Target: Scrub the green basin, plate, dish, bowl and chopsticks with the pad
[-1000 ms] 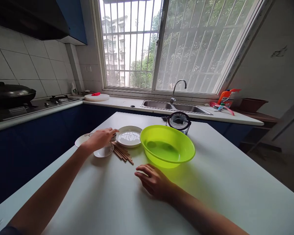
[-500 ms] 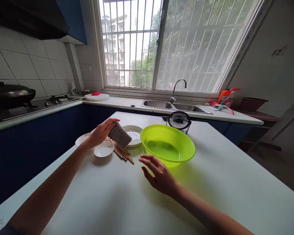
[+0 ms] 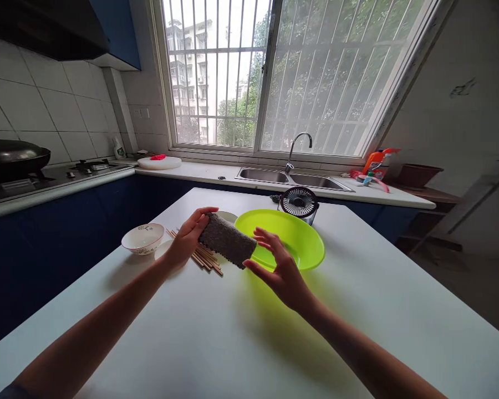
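Observation:
A grey, rough-surfaced scouring sponge (image 3: 228, 240) is raised over the table, tilted, its left end gripped between the thumb and fingers of my left hand (image 3: 190, 235). My right hand (image 3: 283, 271) is at the sponge's right end, fingers spread and thumb close to its lower corner; whether the thumb touches cannot be made out. Below and behind the sponge lie several wooden chopsticks (image 3: 207, 260). A small white dish (image 3: 163, 247) is mostly hidden by my left hand, and a white plate (image 3: 228, 216) is partly covered by the sponge. Behind my right hand stands a lime-green basin (image 3: 311, 244).
A patterned white bowl (image 3: 142, 239) stands at the table's left edge. A small black fan (image 3: 299, 203) is behind the basin. Further back are a double sink (image 3: 264, 176) with a tap (image 3: 291, 152), a stove with a dark wok (image 3: 14, 158), and cleaning bottles (image 3: 375, 163).
My left hand has brought the sponge right and toward me, away from the dishes, uncovering the bowl. My right hand has risen to the sponge's other end.

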The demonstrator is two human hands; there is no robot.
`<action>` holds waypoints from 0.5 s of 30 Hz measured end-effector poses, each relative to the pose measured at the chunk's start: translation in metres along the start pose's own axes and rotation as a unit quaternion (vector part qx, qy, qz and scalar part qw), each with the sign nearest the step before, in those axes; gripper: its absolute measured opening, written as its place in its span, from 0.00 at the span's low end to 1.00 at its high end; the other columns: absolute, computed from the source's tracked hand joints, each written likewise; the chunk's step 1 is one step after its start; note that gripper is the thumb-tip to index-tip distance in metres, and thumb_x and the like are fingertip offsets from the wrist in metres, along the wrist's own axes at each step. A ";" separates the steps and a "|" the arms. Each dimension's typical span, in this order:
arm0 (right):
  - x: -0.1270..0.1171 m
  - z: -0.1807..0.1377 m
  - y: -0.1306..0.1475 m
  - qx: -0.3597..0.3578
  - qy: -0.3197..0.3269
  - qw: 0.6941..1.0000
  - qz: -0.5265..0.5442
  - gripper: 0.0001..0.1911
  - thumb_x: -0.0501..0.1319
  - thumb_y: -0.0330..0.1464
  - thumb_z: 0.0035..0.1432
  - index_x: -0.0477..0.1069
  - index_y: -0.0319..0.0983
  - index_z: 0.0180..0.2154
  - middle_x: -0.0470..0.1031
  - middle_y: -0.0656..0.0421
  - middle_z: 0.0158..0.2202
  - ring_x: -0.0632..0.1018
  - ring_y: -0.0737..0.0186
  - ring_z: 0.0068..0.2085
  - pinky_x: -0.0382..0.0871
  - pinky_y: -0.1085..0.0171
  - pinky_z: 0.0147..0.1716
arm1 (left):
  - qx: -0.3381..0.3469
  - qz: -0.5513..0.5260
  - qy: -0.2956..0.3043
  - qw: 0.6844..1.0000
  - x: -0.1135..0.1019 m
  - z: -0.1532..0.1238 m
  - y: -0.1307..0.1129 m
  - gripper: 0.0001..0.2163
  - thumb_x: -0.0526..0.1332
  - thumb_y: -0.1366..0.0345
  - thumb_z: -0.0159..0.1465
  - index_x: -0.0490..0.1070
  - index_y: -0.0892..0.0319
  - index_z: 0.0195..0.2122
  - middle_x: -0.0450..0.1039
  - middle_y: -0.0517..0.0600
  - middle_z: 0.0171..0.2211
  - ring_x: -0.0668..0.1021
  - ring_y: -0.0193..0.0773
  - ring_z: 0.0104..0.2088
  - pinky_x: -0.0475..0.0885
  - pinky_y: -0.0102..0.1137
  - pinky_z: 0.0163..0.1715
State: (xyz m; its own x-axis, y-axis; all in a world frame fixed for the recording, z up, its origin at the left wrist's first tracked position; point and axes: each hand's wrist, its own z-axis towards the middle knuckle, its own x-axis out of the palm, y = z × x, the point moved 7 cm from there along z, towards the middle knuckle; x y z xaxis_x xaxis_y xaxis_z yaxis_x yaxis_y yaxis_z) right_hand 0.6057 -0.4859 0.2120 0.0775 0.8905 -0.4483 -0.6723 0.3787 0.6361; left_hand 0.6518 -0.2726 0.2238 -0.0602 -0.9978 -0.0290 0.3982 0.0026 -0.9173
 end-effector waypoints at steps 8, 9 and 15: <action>-0.004 0.002 -0.018 0.124 -0.005 0.981 0.150 0.34 0.70 0.39 0.51 0.65 0.40 0.58 0.76 0.56 0.38 0.78 0.57 0.39 0.75 0.58 0.41 | -0.057 -0.108 0.005 0.993 0.032 -0.017 0.018 0.16 0.62 0.50 0.63 0.72 0.54 0.46 0.71 0.47 0.35 0.72 0.35 0.34 0.67 0.26 0.31; -0.006 0.003 -0.021 0.142 -0.011 0.973 0.182 0.35 0.70 0.38 0.49 0.65 0.40 0.57 0.76 0.58 0.36 0.78 0.58 0.38 0.75 0.59 0.39 | -0.059 -0.111 0.010 0.992 0.034 -0.018 0.019 0.16 0.62 0.50 0.63 0.72 0.54 0.46 0.72 0.47 0.36 0.72 0.36 0.35 0.67 0.26 0.32; -0.023 0.010 -0.038 0.239 -0.069 0.913 0.324 0.35 0.75 0.37 0.39 0.68 0.41 0.51 0.78 0.59 0.38 0.78 0.57 0.41 0.75 0.59 0.41 | -0.077 -0.126 0.049 0.988 0.050 -0.023 0.022 0.22 0.70 0.55 0.55 0.69 0.56 0.48 0.76 0.50 0.39 0.76 0.40 0.40 0.71 0.31 0.38</action>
State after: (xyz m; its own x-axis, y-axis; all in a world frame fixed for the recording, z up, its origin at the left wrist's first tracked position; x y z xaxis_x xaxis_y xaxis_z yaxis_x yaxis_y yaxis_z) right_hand 0.6363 -0.5178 0.2044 -0.1091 0.9772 0.1823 -0.2135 -0.2021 0.9558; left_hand 0.6363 -0.3205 0.1935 -0.2315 -0.9568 0.1760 0.2161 -0.2270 -0.9496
